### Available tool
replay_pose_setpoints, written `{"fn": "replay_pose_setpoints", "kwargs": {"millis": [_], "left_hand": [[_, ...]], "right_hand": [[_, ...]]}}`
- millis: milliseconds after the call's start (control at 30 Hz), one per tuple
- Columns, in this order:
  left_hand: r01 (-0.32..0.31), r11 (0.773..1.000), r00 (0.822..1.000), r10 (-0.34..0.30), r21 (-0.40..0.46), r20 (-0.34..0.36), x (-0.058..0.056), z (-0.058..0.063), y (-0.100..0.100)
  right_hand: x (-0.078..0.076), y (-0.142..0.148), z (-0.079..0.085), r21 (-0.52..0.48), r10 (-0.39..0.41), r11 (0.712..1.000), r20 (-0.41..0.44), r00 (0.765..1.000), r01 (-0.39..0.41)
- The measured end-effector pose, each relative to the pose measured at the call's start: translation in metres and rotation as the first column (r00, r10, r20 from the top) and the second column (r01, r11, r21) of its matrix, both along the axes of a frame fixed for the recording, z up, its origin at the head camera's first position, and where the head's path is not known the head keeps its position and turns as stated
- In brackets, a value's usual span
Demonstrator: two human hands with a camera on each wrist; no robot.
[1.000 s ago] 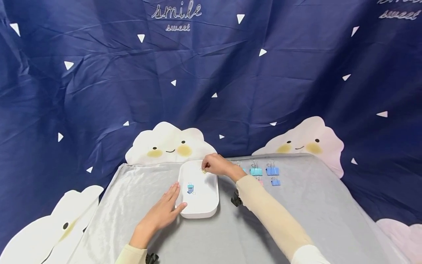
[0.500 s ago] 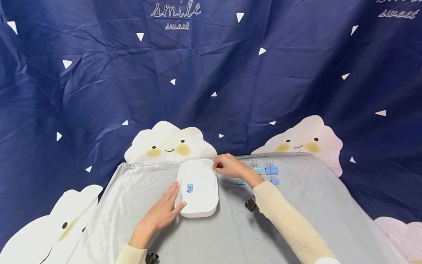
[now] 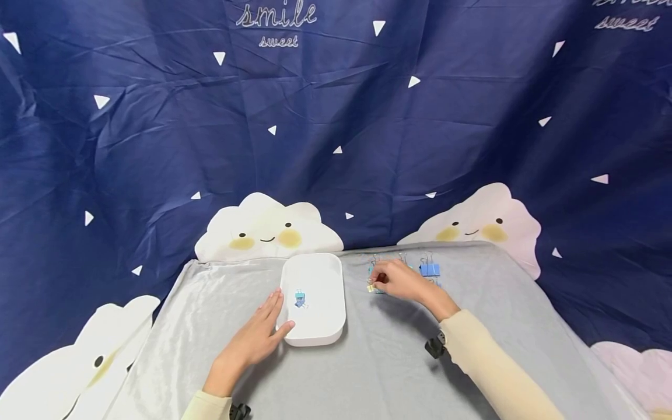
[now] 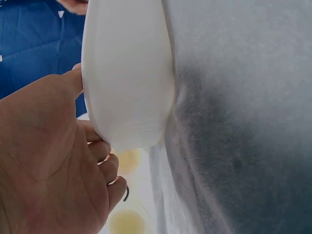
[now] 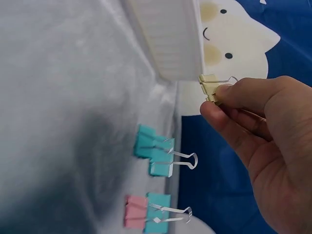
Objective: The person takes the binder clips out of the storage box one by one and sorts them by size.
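Note:
My right hand [image 3: 401, 281] pinches a small yellow binder clip [image 5: 209, 87] between thumb and fingertips. In the head view it hovers right of the white tray [image 3: 319, 337], over the clips on the cloth, partly covering them. My left hand [image 3: 256, 333] lies along the tray's left side with its fingers extended, the thumb touching the near left edge. Inside the tray sit a teal clip [image 3: 300, 295] and a blue clip [image 3: 300, 303], close together. Teal binder clips [image 5: 145, 141] and a pink binder clip [image 5: 135, 212] show below the right hand in the right wrist view.
A larger blue binder clip [image 3: 429, 269] stands at the back right, with a smaller one partly hidden before it. Grey cloth [image 3: 367, 373] covers the table. Behind its far edge hangs a dark blue curtain [image 3: 336, 116] with printed clouds.
My right hand has moved right, from over the tray to the clips on the cloth, carrying the yellow binder clip. My left hand has stayed at the tray's side.

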State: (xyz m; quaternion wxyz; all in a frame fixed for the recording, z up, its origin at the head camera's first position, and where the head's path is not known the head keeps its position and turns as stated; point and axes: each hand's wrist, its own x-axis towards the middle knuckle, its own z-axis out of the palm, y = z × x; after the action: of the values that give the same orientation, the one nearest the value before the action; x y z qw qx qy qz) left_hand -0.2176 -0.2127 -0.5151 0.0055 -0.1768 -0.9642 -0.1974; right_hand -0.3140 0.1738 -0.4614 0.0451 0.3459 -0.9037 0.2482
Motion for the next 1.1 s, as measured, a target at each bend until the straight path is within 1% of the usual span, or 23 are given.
{"fn": "replay_pose_setpoints", "kwargs": {"millis": [100,233,333,500,667,767,833,1000,1100], "left_hand": [[-0.004,1.0,1.0,0.004,0.001,0.005,0.0,0.0,0.0],[-0.005,1.0,1.0,0.005,0.0,0.013,0.001,0.001,0.0],[-0.003,1.0,1.0,0.003,0.004,0.011,0.0,0.001,0.0],[-0.001,1.0,1.0,0.001,0.005,0.014,0.001,0.001,0.0],[-0.003,1.0,1.0,0.003,0.005,0.022,0.001,0.001,0.0],[-0.003,1.0,1.0,0.003,0.005,0.019,0.001,0.001,0.0],[-0.002,1.0,1.0,0.002,0.003,0.02,0.001,0.001,0.0],[0.002,1.0,1.0,-0.002,0.006,0.014,0.001,0.002,0.0],[0.004,1.0,1.0,-0.004,0.004,0.014,0.001,0.002,0.0]], "right_hand": [[0.007,0.008,-0.008,0.007,-0.026,1.0,0.03,0.999,0.025],[0.012,0.019,-0.022,-0.004,-0.034,0.999,0.061,0.998,0.034],[0.014,0.026,-0.034,-0.024,-0.039,0.999,0.075,0.996,0.041],[0.016,0.033,-0.05,-0.022,-0.087,0.996,0.117,0.989,0.09],[0.017,0.036,-0.064,-0.028,-0.102,0.994,0.099,0.99,0.105],[0.017,0.036,-0.07,-0.033,-0.102,0.994,0.089,0.991,0.105],[0.017,0.036,-0.072,-0.038,-0.098,0.994,0.103,0.99,0.102],[0.017,0.037,-0.075,-0.046,-0.08,0.995,0.127,0.989,0.087],[0.017,0.037,-0.075,-0.038,-0.076,0.996,0.115,0.99,0.081]]}}
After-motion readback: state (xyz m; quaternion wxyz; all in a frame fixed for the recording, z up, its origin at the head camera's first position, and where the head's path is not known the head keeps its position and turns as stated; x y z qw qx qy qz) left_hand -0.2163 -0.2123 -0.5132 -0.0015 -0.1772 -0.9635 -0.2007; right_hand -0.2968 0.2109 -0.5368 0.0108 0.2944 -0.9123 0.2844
